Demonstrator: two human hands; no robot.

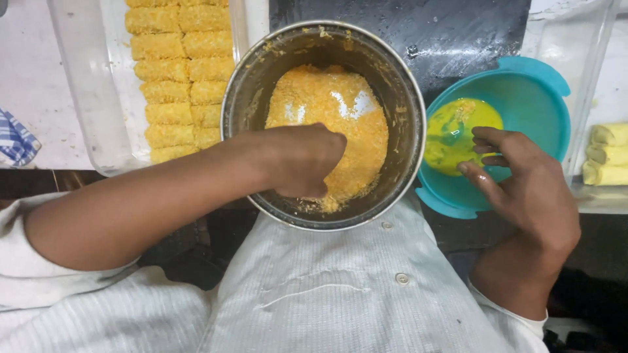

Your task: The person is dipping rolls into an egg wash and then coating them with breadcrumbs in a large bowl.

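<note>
Crumbs [356, 131] fill the bottom of the big metal pot [405, 98], and the left hand [304, 160] is down inside them. That hand is curled up tight like a fist, pressed into the orange crumbs. It may be gripping a roll under there, but the crumbs hide it, so no one can tell what it holds.

The right hand [523, 189] hangs over the near edge of the blue bowl [543, 98]. Its fingers [487, 147] are spread a little and bent, and they hold nothing. They look wet. Yellow beaten egg [458, 134] sits in the bowl just under them.

A clear tray [85, 98] on the left side is packed with crumbed rolls [180, 78] in two neat rows. Three plain pale rolls [608, 153] wait on the far right of the surface [33, 85].

Some things could go wrong. The pot sits right at the near edge, against the person's white coat [327, 287]. A hard push from the fist could tip it and spill crumbs. Egg could drip off the wet fingers onto the coat or the surface if that hand swings away from the bowl. If the wet hand goes into the pot, the crumbs would clump up. A tight squeeze could also squash a soft roll
</note>
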